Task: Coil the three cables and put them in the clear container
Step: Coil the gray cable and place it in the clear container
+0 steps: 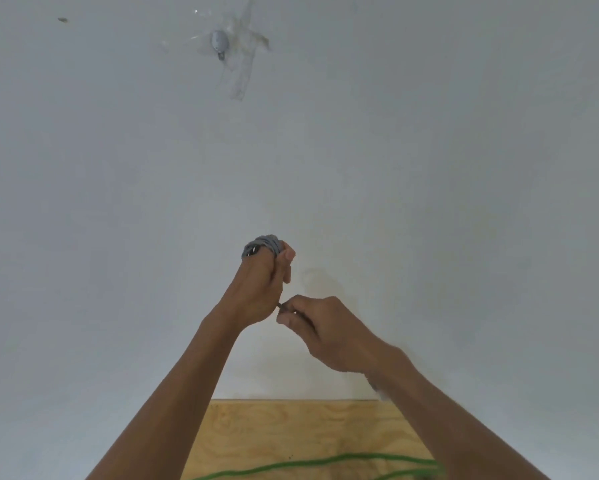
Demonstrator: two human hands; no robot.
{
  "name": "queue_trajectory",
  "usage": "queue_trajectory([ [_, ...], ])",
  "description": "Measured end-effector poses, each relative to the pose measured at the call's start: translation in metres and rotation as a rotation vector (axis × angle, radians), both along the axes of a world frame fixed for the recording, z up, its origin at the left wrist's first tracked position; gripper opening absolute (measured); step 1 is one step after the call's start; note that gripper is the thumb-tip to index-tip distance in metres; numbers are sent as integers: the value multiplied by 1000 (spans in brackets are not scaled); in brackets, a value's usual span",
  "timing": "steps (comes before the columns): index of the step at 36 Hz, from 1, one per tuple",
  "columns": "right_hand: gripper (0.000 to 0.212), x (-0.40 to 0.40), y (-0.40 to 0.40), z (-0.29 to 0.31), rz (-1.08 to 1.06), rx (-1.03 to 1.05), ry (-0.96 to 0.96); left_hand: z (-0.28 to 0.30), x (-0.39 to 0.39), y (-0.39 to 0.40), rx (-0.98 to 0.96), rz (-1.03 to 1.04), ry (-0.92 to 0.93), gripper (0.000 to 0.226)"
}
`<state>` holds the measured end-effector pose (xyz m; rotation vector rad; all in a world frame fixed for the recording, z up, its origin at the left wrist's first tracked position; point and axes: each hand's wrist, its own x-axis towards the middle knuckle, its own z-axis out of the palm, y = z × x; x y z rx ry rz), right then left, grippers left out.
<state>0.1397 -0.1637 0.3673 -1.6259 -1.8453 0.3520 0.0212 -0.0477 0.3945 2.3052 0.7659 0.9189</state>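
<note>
Grey cable (265, 244) sits wound in loops round the fingers of the left hand (256, 289), which grips the bundle, raised in front of a pale wall (429, 150). Right hand (325, 327) just beside and below it, fingertips pinching the loose tail end of the same cable. Judgement: first coil nearly finished, tail not yet tucked. Green cable (325, 462) lies uncoiled on the plywood table (273, 427) below, well apart from both hands. Third cable and clear container not in view; nothing stowed as far as visible
</note>
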Motion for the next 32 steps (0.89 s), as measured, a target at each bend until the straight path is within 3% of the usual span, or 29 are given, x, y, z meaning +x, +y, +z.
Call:
queue_trajectory([
  [3, 27, 10, -1, 22, -5, 57, -429, -5, -4, -2, -28, -5, 119, 59],
  [5, 25, 22, 3, 35, 22, 277, -676, -8, -7, -10, -47, -48, 157, 72],
  [9, 28, 47, 17, 57, 75, 484, -784, -8, -10, -32, -223, -174, 69, 79],
  [12, 32, 52, 24, 69, 101, 407, -621, -7, -11, -43, -364, -232, -31, 85],
  [16, 23, 47, 28, 67, 135, 169, -58, 3, -16, -52, -508, -245, -173, 78],
  [18, 15, 44, 28, 67, 159, 114, 123, 10, -17, -58, -569, -240, -237, 76],
  [21, 14, 41, 26, 70, 197, 62, 205, 17, -17, -63, -629, -194, -327, 76],
  [27, 9, 49, 28, 80, 223, 0, 61, 13, -22, -54, -743, -252, -416, 79],
  [32, 8, 43, 28, 61, 240, 81, 396, 23, -18, -58, -903, -520, -567, 73],
])
